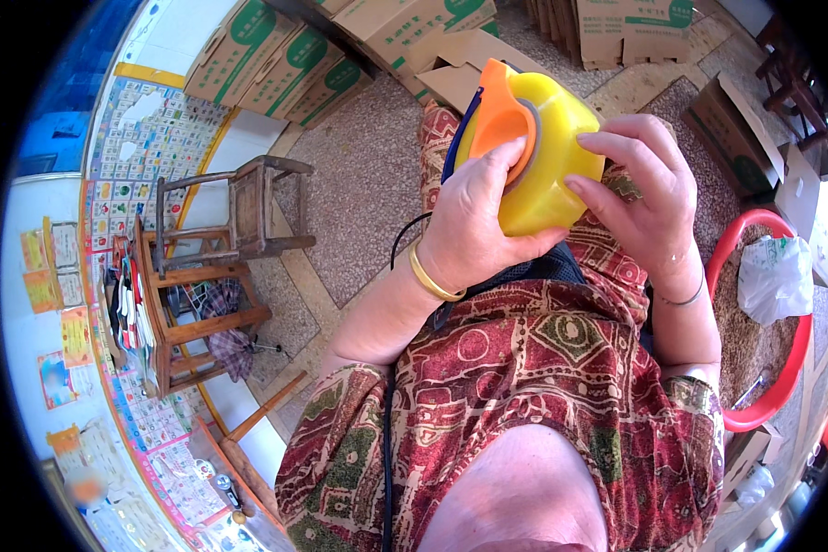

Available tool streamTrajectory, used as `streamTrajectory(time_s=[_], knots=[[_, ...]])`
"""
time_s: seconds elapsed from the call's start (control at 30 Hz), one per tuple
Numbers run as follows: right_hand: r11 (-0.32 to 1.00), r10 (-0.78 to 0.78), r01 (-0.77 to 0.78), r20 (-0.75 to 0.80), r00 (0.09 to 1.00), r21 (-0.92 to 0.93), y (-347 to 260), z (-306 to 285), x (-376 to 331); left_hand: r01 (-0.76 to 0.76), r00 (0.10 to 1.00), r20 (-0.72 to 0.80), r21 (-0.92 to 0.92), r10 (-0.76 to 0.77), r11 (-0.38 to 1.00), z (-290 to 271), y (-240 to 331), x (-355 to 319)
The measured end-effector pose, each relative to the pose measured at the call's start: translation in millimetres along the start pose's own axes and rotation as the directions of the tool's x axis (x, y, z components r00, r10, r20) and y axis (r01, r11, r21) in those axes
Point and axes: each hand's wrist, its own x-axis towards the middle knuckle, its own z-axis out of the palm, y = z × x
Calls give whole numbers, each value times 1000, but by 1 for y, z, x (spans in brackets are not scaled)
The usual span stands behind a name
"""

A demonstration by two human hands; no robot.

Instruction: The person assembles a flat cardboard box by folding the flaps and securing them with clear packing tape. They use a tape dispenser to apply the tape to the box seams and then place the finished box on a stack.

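Observation:
A thick roll of yellow packing tape sits on a tape dispenser with an orange body and a dark blue edge. My left hand is closed around the dispenser and roll from below, its thumb over the orange hub. From the right, my right hand reaches the roll, fingers apart, with the index finger and thumb tips at the tape's outer face. I cannot make out a loose tape end between those fingertips. The roll is held up in front of my lap.
Printed cardboard boxes stand along the far side, and an open carton lies at far right. At left are wooden chairs, one piled with books. A red-rimmed round tub with a white plastic bag stands at right.

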Motion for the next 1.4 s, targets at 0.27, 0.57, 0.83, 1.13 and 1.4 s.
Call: streamTrajectory(time_s=[0.27, 0.57, 0.83, 1.13, 1.4], knots=[[999, -2, 8, 127, 992, -47, 0, -2, 11, -23, 999, -34, 125, 27, 992, 0, -1, 4], [997, 64, -54, 170, 983, -63, 3, 5, 11, 102, 995, 3, 35, -102, 994, 3, 1, 2], [921, 162, -175, 67, 985, 348, 17, 5, 1, 273, 961, 131, -607, -245, 746, -2, -4, -2], [924, 8, -29, 57, 998, 380, 13, -9, -14, 345, 937, 272, -812, -217, 471, -14, -4, -4], [948, 5, -12, 22, 1000, 318, 1, -7, -11, 376, 926, 318, -813, -201, 444, -20, -5, -2]])
